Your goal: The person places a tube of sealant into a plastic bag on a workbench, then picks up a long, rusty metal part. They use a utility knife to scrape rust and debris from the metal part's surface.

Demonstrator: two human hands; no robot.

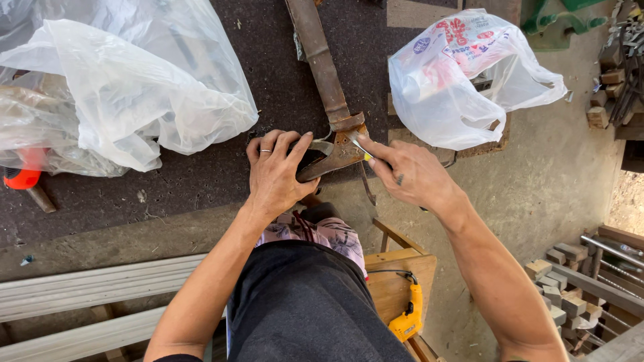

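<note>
The rusty brown metal lever tool [327, 80] lies on the dark felt-covered desk [201, 181], its long handle running from the far edge down to a hinged head at the near edge, between the two hands. At the desk's left edge an orange-handled tool [24, 177] lies partly under a large clear plastic bag [127, 87]; what the bag holds is blurred by the film and cannot be told. The left hand [274, 174], a ring on one finger, is closed in a grip over a dark part just left of the tool's head, at the near edge of the desk. The right hand [410, 175] pinches a thin silver tool with a yellow handle [363, 150], its tip touching the rusty head; that grip is closed on it. Toward the desk's far right corner stands a white plastic bag with red and blue print [456, 80], its mouth loose; something dark shows inside, not clear enough to name. Below the desk, a yellow power drill [408, 320] rests on a wooden stool [397, 281]. Small wooden blocks [560, 285] lie on the floor at the right.
</note>
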